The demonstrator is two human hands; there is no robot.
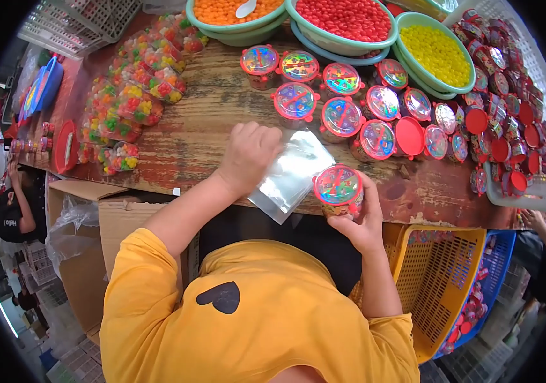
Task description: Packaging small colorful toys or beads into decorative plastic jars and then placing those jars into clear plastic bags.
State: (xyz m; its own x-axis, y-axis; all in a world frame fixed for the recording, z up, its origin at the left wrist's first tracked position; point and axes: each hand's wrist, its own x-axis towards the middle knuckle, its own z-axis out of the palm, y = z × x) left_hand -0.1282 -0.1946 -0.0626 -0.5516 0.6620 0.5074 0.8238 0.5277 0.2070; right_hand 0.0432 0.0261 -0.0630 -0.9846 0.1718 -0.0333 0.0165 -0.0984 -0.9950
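While the right hand [367,225] holds a red-rimmed cup [338,186] just right of the clear bags [293,167], the left hand [249,157] curls at their left edge, its grip unclear; because they overhang the table [199,105], a careless tug could spill them.

Left grip [250,154] curled — right grip [367,223] cupped

Red-rimmed jar [338,189] near clear plastic [296,166]

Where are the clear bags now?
In the head view, the clear bags lie near the middle, at the near edge of the table, between the left hand and the lidded cup in the right hand.
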